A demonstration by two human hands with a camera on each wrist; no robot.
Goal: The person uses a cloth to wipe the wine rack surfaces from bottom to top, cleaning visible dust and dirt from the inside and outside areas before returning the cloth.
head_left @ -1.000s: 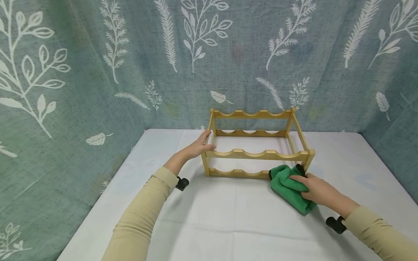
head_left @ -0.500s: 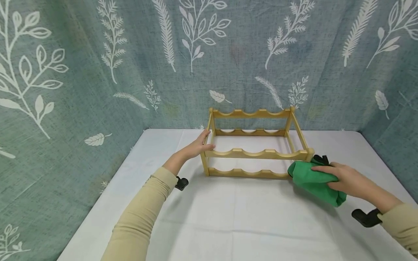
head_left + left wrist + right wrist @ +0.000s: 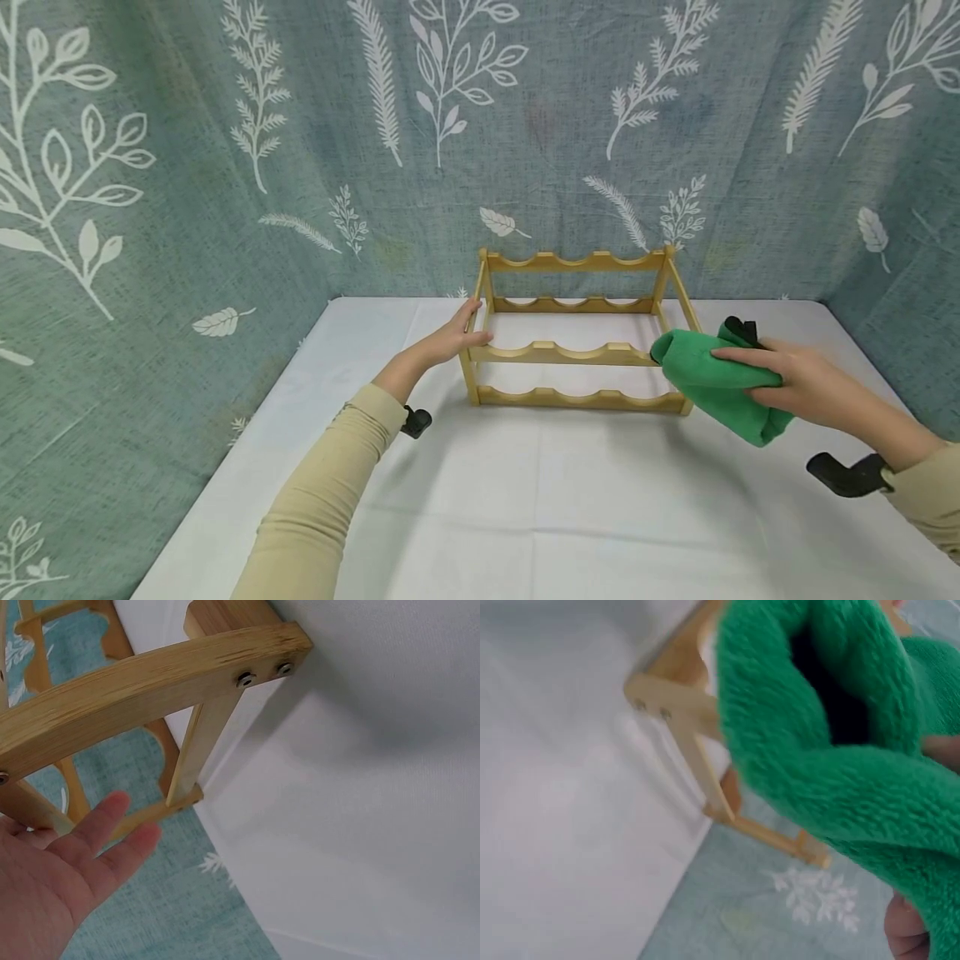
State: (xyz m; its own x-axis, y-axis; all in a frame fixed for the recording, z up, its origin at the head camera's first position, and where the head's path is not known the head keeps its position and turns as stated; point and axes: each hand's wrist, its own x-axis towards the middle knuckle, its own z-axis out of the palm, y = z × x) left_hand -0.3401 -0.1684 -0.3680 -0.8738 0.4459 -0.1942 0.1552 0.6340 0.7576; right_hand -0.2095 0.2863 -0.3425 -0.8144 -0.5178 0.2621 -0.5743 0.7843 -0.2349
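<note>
A light wooden wine rack (image 3: 585,354) with scalloped rails stands on the white-covered table. My left hand (image 3: 448,337) holds its upper left side, thumb across the front corner and fingers along the side rail. Up close in the left wrist view, the left hand (image 3: 56,877) lies beside the rack's wooden bar (image 3: 150,686), two fingertips stretching past it. A folded green plush cloth (image 3: 720,375) with a black edge is in my right hand (image 3: 806,379), at the rack's upper front right corner, which it hides. The cloth (image 3: 810,780) fills much of the right wrist view.
The white table cover (image 3: 540,500) runs out to both sides of the rack. Grey-green curtains with white leaf prints (image 3: 540,125) hang behind the table and along both sides. A black wrist mount (image 3: 847,475) sticks out beneath my right wrist.
My right hand has carried the green cloth from the lower front right corner outward to the right, then up to the top corner. My left hand keeps its place on the rack.
</note>
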